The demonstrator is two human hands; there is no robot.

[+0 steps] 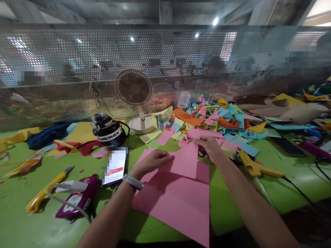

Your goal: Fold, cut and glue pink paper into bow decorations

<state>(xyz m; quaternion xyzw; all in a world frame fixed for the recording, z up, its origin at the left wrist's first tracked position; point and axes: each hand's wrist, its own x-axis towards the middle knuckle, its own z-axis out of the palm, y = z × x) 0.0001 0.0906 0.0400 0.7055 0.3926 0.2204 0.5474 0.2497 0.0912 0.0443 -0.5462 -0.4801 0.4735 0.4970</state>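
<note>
My left hand (156, 160), with a grey band on the wrist, is closed with thumb and finger at the left edge of a pink paper sheet (184, 162). That sheet is tilted above a larger pink sheet (178, 203) lying near the table's front edge. At its upper edge my right hand (210, 147) pinches a small folded bit of pink paper (185, 140); whether this bit is joined to the sheet I cannot tell. Beneath the right hand, dark scissor-like handles (201, 152) show in part.
A yellow glue gun (258, 167) lies at right, a yellow cutter knife (48, 191) at left. Nearby are a purple power bank (80, 199), phone (116, 168), black bottle (108, 132) and fan (133, 88). Coloured paper scraps (219, 117) pile up before a perforated metal screen (165, 51).
</note>
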